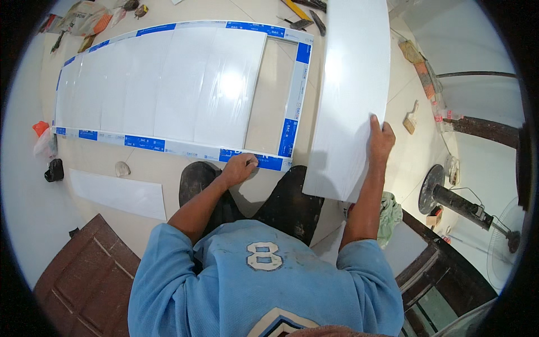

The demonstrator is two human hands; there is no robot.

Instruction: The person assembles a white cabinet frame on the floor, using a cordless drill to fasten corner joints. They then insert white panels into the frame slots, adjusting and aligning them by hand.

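Note:
A long frame [291, 126] with blue-and-white film on its rails lies flat on the floor. White panel strips [185, 84] fill most of it, and a gap at its right end shows the tiles. My left hand [241, 167] is closed at the near rail, fingers curled under; whatever they hold, if anything, is hidden. To the right, a long white panel [351, 73] stretches away from beside my right knee. My right hand [382, 137] grips its right edge, thumb on top and fingers partly hidden beyond the edge.
A white offcut [118, 194] and a brown wooden door piece [87, 275] are at the left. On the right lie a paintbrush [411, 118], a fan [457, 205] and a green cloth [390, 216]. Tools [303, 22] lie at the far side, near a plastic bag [84, 19].

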